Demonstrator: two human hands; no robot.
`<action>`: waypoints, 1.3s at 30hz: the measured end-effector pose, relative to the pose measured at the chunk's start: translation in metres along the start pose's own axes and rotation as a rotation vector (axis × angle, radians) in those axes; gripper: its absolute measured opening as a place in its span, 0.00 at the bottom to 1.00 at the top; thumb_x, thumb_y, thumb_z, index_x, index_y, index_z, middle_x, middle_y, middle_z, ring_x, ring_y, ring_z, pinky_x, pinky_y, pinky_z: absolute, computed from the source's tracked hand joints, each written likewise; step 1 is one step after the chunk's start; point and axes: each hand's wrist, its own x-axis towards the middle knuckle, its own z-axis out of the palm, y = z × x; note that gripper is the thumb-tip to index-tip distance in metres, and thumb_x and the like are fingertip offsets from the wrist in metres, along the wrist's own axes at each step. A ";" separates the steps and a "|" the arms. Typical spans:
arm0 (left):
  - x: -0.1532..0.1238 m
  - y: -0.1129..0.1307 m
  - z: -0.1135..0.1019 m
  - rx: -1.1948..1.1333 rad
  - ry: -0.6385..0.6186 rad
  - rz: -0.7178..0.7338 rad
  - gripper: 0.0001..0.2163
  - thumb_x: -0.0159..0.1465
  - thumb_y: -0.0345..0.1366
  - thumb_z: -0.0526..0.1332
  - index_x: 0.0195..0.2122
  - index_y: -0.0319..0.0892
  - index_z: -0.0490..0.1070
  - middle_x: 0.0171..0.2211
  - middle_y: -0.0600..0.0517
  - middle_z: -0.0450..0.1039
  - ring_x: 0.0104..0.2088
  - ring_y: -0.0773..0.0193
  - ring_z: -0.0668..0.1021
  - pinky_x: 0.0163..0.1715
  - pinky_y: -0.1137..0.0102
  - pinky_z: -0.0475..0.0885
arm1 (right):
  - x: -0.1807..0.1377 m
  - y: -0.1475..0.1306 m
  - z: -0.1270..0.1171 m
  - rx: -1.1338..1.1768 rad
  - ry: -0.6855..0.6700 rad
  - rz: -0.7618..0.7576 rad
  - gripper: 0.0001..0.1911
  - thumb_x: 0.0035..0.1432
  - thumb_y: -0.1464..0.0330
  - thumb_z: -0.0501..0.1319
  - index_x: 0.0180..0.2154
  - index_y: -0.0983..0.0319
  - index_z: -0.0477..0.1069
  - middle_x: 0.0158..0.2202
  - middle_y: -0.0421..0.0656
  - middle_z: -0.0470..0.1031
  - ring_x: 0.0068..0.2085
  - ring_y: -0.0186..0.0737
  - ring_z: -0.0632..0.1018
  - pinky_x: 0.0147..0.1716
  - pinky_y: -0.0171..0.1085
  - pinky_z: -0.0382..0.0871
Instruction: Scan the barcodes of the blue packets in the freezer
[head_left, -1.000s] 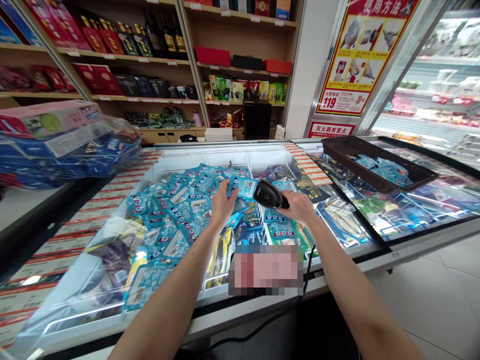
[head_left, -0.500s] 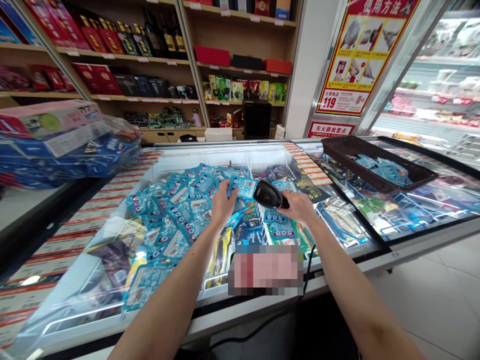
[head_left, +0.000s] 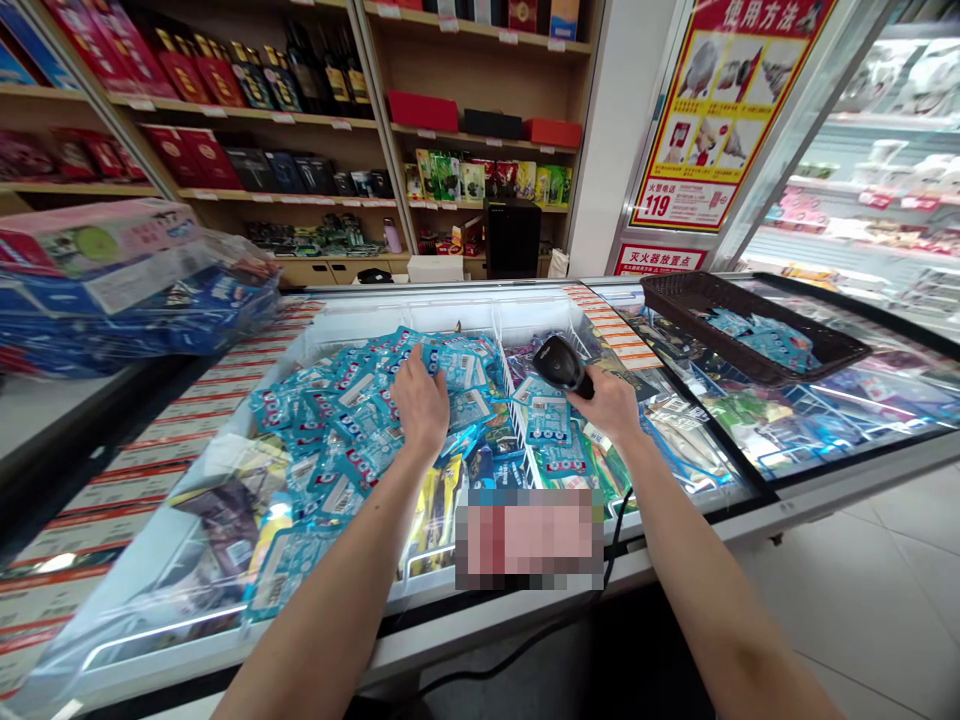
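My left hand (head_left: 421,402) is over a heap of blue plastic packets (head_left: 360,420) in the chest freezer. Its fingers point away from me, thumb apart from the forefinger, and no packet is plainly gripped. A packet with a barcode (head_left: 463,368) lies just right of the fingertips. To the right, my right hand (head_left: 611,402) is closed round the handle of a black barcode scanner (head_left: 559,365), its head tilted up and left. Below the scanner, more blue packets (head_left: 547,418) rest in the compartment beyond the white wire divider (head_left: 517,420).
A brown basket (head_left: 817,350) with several blue packets stands on the freezer's right side. Plastic-wrapped boxes (head_left: 127,290) sit at the left. A black cable (head_left: 517,660) runs along the front. Behind are stocked shelves (head_left: 247,110).
My left hand has let go of the packet it held by the scanner and moved left over the heap. My right hand has shifted slightly right, with the scanner raised and turned.
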 end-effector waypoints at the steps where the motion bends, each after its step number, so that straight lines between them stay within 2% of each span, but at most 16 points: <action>1: -0.001 0.001 -0.002 0.055 0.001 0.007 0.26 0.63 0.39 0.50 0.61 0.36 0.50 0.54 0.36 0.61 0.55 0.46 0.64 0.52 0.53 0.60 | 0.000 0.000 0.000 0.001 0.002 0.007 0.19 0.54 0.55 0.57 0.44 0.59 0.68 0.35 0.44 0.76 0.36 0.45 0.76 0.30 0.36 0.60; 3: -0.004 0.004 -0.005 0.150 0.006 0.038 0.25 0.62 0.38 0.51 0.60 0.39 0.52 0.56 0.37 0.58 0.56 0.44 0.61 0.51 0.51 0.59 | 0.000 0.000 -0.001 0.002 0.001 0.016 0.20 0.54 0.55 0.57 0.44 0.59 0.68 0.36 0.44 0.76 0.36 0.44 0.76 0.30 0.36 0.60; 5: -0.006 0.008 -0.008 0.212 -0.009 0.109 0.20 0.63 0.37 0.50 0.56 0.43 0.60 0.57 0.40 0.57 0.56 0.44 0.61 0.51 0.51 0.57 | 0.000 -0.001 -0.001 0.001 -0.001 0.020 0.19 0.54 0.55 0.57 0.44 0.59 0.69 0.36 0.44 0.76 0.36 0.45 0.76 0.31 0.36 0.60; 7: -0.007 0.011 -0.009 0.234 -0.070 0.212 0.15 0.64 0.35 0.48 0.49 0.46 0.68 0.54 0.43 0.62 0.54 0.47 0.63 0.50 0.53 0.57 | 0.001 -0.002 -0.002 -0.004 -0.006 0.028 0.19 0.54 0.55 0.57 0.43 0.59 0.69 0.35 0.45 0.76 0.36 0.45 0.76 0.31 0.36 0.60; 9: -0.008 0.013 -0.008 0.221 -0.154 0.321 0.14 0.64 0.34 0.47 0.42 0.46 0.71 0.49 0.45 0.67 0.50 0.50 0.66 0.49 0.54 0.57 | 0.001 -0.002 -0.002 -0.012 -0.014 0.038 0.19 0.54 0.55 0.57 0.43 0.59 0.69 0.35 0.45 0.76 0.37 0.45 0.76 0.31 0.36 0.61; 12: -0.009 0.015 -0.006 0.189 -0.208 0.405 0.14 0.64 0.33 0.46 0.41 0.47 0.72 0.44 0.45 0.69 0.47 0.52 0.68 0.48 0.55 0.56 | 0.001 -0.002 -0.002 -0.022 -0.021 0.039 0.19 0.54 0.55 0.57 0.43 0.59 0.69 0.35 0.45 0.76 0.37 0.45 0.76 0.31 0.36 0.61; 16: -0.010 0.018 -0.004 0.134 -0.204 0.385 0.14 0.64 0.35 0.47 0.44 0.47 0.70 0.42 0.44 0.70 0.45 0.52 0.68 0.49 0.54 0.55 | 0.001 -0.003 -0.001 -0.032 -0.034 0.040 0.19 0.54 0.55 0.57 0.43 0.60 0.69 0.35 0.46 0.76 0.36 0.46 0.76 0.30 0.36 0.61; 20: -0.012 0.024 -0.006 0.131 -0.222 0.408 0.14 0.64 0.41 0.47 0.39 0.45 0.71 0.39 0.45 0.71 0.42 0.53 0.69 0.51 0.53 0.53 | 0.002 -0.003 0.000 -0.036 -0.052 0.038 0.19 0.53 0.56 0.57 0.42 0.60 0.68 0.34 0.45 0.75 0.35 0.45 0.76 0.30 0.36 0.61; 24: -0.018 0.037 -0.008 0.106 -0.214 0.416 0.16 0.61 0.50 0.51 0.36 0.45 0.72 0.42 0.45 0.70 0.45 0.50 0.68 0.51 0.52 0.52 | 0.002 -0.002 -0.001 -0.023 -0.053 0.022 0.18 0.53 0.55 0.57 0.42 0.59 0.68 0.34 0.45 0.75 0.34 0.44 0.75 0.30 0.36 0.61; 29: -0.032 0.057 -0.003 0.033 -0.354 0.406 0.21 0.55 0.58 0.54 0.26 0.43 0.71 0.39 0.45 0.68 0.45 0.50 0.67 0.48 0.54 0.56 | 0.002 -0.003 -0.001 -0.024 -0.042 0.020 0.18 0.53 0.56 0.57 0.42 0.59 0.68 0.34 0.44 0.75 0.33 0.44 0.75 0.29 0.36 0.61; 36: -0.047 0.069 0.009 0.001 -0.487 0.395 0.23 0.52 0.60 0.56 0.34 0.44 0.70 0.41 0.45 0.67 0.45 0.50 0.67 0.45 0.57 0.58 | 0.002 -0.005 -0.003 -0.040 -0.072 0.030 0.18 0.53 0.56 0.57 0.43 0.60 0.68 0.35 0.45 0.75 0.34 0.45 0.75 0.30 0.37 0.61; 39: -0.048 0.069 0.015 -0.026 -0.526 0.387 0.22 0.52 0.58 0.58 0.34 0.44 0.69 0.42 0.46 0.67 0.46 0.51 0.67 0.44 0.57 0.59 | 0.002 -0.006 -0.003 -0.038 -0.066 0.021 0.18 0.53 0.57 0.57 0.42 0.59 0.68 0.35 0.45 0.75 0.34 0.45 0.75 0.31 0.37 0.62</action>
